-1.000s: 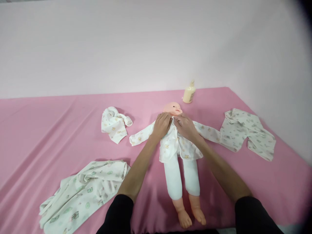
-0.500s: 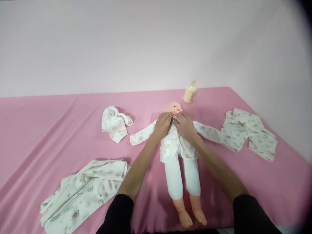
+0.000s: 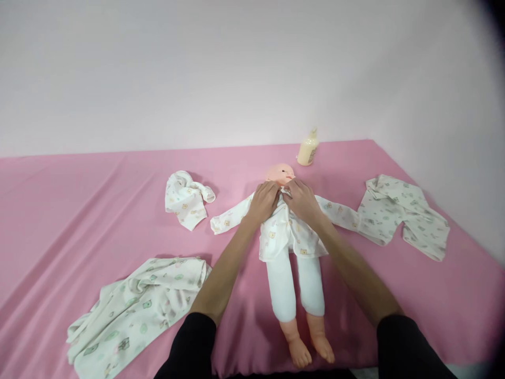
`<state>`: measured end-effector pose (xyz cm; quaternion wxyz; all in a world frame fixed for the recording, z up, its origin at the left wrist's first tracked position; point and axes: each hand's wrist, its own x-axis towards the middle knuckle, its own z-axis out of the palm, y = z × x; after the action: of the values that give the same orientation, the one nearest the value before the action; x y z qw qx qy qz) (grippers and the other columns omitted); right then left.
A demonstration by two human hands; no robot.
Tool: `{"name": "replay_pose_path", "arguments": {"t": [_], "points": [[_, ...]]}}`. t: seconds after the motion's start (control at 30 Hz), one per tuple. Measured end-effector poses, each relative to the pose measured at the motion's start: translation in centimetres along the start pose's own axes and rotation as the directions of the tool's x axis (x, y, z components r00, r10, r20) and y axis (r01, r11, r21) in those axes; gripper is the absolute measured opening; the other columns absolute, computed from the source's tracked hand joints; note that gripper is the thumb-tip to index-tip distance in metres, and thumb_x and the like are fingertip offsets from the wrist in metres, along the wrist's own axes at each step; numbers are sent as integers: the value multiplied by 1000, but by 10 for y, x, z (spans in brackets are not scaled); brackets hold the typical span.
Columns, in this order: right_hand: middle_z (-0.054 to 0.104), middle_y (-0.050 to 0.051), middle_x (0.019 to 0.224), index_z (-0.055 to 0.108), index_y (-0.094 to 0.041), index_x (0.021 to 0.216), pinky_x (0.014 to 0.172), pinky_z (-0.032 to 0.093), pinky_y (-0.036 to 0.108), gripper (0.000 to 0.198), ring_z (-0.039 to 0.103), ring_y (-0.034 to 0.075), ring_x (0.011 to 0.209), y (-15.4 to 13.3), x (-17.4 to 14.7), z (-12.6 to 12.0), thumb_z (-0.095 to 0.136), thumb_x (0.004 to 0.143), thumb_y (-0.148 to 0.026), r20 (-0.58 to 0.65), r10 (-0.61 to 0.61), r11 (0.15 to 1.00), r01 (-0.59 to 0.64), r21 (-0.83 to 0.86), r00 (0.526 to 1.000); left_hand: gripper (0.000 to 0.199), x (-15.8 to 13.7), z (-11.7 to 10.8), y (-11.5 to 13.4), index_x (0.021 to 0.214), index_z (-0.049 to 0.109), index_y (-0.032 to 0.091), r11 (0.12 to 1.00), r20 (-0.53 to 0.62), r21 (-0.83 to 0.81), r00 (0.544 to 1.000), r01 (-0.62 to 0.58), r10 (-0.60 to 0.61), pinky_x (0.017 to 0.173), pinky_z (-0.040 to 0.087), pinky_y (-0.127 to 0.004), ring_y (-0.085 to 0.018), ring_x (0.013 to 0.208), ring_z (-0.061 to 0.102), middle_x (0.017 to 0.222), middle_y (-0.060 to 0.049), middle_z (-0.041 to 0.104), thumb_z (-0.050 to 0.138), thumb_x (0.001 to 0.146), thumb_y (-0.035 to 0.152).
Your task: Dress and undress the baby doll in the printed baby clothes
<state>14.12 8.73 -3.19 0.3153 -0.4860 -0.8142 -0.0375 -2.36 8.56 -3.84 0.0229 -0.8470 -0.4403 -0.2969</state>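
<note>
We have the jacket (image 3: 273, 241) on the doll (image 3: 281, 289), both sleeves on, front seemingly unfastened above the doll's legs, our left hand (image 3: 263, 202) and right hand (image 3: 303, 202) pinching its collar beneath the doll's head

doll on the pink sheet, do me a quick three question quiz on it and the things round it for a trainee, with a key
1. At which part of the doll's jacket are the person's left hand and right hand?
2. True or false: the doll is wearing socks.
3. Fill in the missing word: of the doll's parts, the one nearest the pump bottle is its ____.

Key:
1. The neckline.
2. False; its feet are bare.
3. Head.
</note>
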Motion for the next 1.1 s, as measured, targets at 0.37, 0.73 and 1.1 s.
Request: {"name": "replay_pose_path", "arguments": {"t": [0.37, 0.73, 1.1], "points": [[62, 13, 94, 56, -16, 94, 78, 45, 39, 10, 56, 29, 90, -9, -2, -1, 48, 88, -14, -14, 47, 995, -48, -88, 999, 20, -1, -2, 1, 100, 53, 17, 999, 5, -38, 1000, 5, -5, 90, 40, -35, -20, 103, 54, 106, -8, 61, 34, 99, 23], [63, 14, 94, 57, -17, 93, 79, 44, 40, 11, 56, 28, 90, -11, -1, 1, 47, 88, -14, -23, 111, 993, -112, -26, 994, 20, -1, -2, 1, 97, 53, 18, 1000, 29, -28, 1000, 4, -3, 89, 39, -34, -20, 101, 53, 104, -8, 61, 34, 99, 24], [59, 11, 92, 61, -19, 80, 81, 47, 38, 22, 54, 24, 90, -4, -9, -9, 44, 93, -16, 54, -27, 999, 25, 35, 998, 19, -1, -6, 4, 94, 59, 18, 998, 56, -57, 998, 18, -15, 90, 39, -34, -20, 102, 53, 103, -6, 62, 40, 94, 16]]}}
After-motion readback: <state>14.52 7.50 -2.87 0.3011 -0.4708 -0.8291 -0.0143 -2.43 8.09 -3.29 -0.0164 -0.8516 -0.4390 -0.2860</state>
